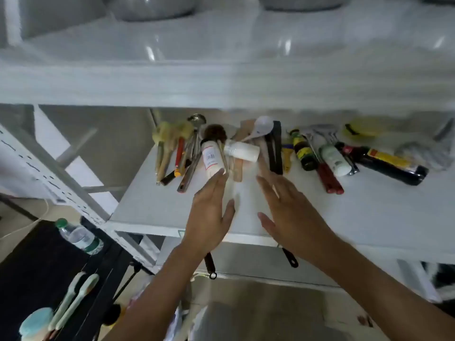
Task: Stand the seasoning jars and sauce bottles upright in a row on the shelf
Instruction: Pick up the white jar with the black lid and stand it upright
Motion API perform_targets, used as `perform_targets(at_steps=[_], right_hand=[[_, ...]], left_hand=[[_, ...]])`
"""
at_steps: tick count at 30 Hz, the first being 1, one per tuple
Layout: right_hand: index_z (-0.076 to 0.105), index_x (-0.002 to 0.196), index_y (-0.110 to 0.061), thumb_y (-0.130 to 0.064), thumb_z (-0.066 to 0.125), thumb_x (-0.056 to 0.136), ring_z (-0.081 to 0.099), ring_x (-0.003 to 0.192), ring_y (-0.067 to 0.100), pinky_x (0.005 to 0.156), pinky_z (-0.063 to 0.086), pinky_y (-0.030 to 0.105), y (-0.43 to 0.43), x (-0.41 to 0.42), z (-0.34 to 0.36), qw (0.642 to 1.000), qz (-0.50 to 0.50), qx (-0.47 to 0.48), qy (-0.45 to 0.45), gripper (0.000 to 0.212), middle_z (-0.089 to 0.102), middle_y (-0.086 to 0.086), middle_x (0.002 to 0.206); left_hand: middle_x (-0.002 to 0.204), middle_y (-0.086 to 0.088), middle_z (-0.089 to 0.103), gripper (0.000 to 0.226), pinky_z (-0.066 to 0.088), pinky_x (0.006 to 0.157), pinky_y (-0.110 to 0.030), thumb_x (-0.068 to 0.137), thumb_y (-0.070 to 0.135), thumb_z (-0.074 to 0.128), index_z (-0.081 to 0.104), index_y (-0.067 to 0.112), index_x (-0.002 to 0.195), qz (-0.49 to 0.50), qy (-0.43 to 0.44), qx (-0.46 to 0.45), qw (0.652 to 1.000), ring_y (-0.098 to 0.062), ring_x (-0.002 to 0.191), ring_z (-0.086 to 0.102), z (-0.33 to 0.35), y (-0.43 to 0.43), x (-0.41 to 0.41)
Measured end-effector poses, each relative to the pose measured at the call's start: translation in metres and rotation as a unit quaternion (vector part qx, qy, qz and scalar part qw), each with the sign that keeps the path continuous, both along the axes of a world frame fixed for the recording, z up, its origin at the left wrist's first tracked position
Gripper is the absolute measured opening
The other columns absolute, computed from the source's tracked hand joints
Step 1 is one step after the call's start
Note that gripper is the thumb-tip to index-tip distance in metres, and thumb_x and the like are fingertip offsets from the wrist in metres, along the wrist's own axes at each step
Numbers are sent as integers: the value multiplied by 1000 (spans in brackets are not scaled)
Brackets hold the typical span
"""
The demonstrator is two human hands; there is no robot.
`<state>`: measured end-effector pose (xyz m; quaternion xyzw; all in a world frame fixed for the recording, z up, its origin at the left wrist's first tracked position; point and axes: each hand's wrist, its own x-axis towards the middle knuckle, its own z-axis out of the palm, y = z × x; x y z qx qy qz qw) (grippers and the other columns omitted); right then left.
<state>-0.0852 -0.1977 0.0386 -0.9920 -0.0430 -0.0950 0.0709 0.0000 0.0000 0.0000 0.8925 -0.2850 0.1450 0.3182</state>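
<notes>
Hardly anything is done: on the white metal shelf (152, 207), every container lies flat among utensils. The white seasoning jar with a red-edged label (212, 159) and the clear-capped white jar (242, 149) lie nearest, the dark sauce bottle with a yellow label (384, 163) well right. The left hand (209, 212) and right hand (290, 212) reach in, fingers spread, gripping nothing; the left fingertips appear to touch the labelled jar.

Two bare hands (211, 212) reach in at centre frame. On the white shelf (152, 207) lie two white-filled seasoning jars (212, 159), side by side at centre. Right of centre lie three bottles: one dark green-labelled bottle (303, 150), one white bottle (335, 159), one dark sauce bottle with a yellow label (384, 162). One clear plastic water bottle (78, 236) lies at lower left.
</notes>
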Motion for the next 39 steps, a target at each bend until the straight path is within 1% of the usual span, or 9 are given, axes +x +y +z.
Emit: perform_targets(at_steps=[8, 12, 15, 18, 21, 24, 29, 36, 39], right_hand=[[23, 164, -11, -43, 51, 104, 26, 153, 34, 115, 39, 50, 29, -18, -76, 995, -49, 17, -86, 73, 23, 17, 169], [26, 162, -13, -49, 47, 104, 28, 152, 34, 117, 37, 50, 60, -72, -85, 987, -93, 71, -114, 72, 31, 16, 165], [28, 161, -12, -46, 49, 104, 30, 151, 33, 116, 39, 51, 71, -112, -84, 979, -108, 82, -152, 70, 33, 16, 164], [20, 164, -16, -45, 48, 104, 25, 153, 31, 118, 35, 51, 70, -135, -66, 978, -112, 59, -164, 71, 27, 14, 167], [24, 161, -18, -44, 47, 106, 25, 152, 31, 117, 35, 49, 73, -144, -42, 978, -98, 36, -178, 66, 29, 13, 166], [29, 159, -15, -44, 47, 106, 28, 149, 31, 116, 37, 49, 73, -136, -17, 977, -89, 11, -195, 63, 32, 12, 162], [21, 163, -16, -46, 42, 108, 26, 151, 27, 119, 29, 40, 57, -84, 6, 976, -99, -10, -192, 66, 29, 9, 165], [27, 162, -17, -45, 42, 106, 33, 149, 25, 116, 33, 38, 29, 31, -59, 989, -87, 2, -117, 65, 30, 7, 166], [37, 158, -17, -53, 35, 104, 40, 146, 26, 113, 39, 40, 20, 65, -90, 991, -102, 13, -88, 65, 35, 8, 165]], left_hand=[[162, -13, 42, 63, 40, 118, -46, 99, 19, 63, 38, 9, 156, -25, -82, -29, 996, -29, 148, 43, -76, 5, -17], [168, -14, 30, 77, 41, 117, -50, 98, 21, 62, 21, 10, 162, -46, -86, -40, 994, -32, 149, 40, -79, 9, -61], [173, -11, 17, 84, 35, 119, -44, 98, 24, 61, 12, 10, 165, -57, -100, -37, 993, -31, 154, 32, -71, 9, -98], [173, -13, 15, 80, 35, 118, -45, 100, 26, 57, 13, 7, 164, -46, -110, -51, 992, -31, 156, 28, -62, 13, -125], [173, -15, 12, 78, 37, 115, -48, 102, 29, 56, 14, 7, 164, -40, -108, -41, 992, -34, 155, 27, -57, 24, -135], [174, -15, 7, 76, 43, 112, -52, 102, 32, 56, 17, 9, 163, -25, -112, -33, 993, -36, 152, 31, -45, 33, -117], [175, -12, 3, 79, 46, 111, -49, 100, 33, 58, 16, 13, 163, 3, -116, -39, 993, -37, 148, 37, -28, 20, -46], [174, -13, 0, 78, 48, 105, -46, 100, 37, 58, 20, 10, 163, 66, -47, 24, 996, -39, 139, 48, -68, -17, 51], [173, -15, 8, 75, 44, 110, -47, 99, 34, 60, 24, 10, 161, 88, -42, 32, 995, -37, 145, 42, -76, -24, 80]])
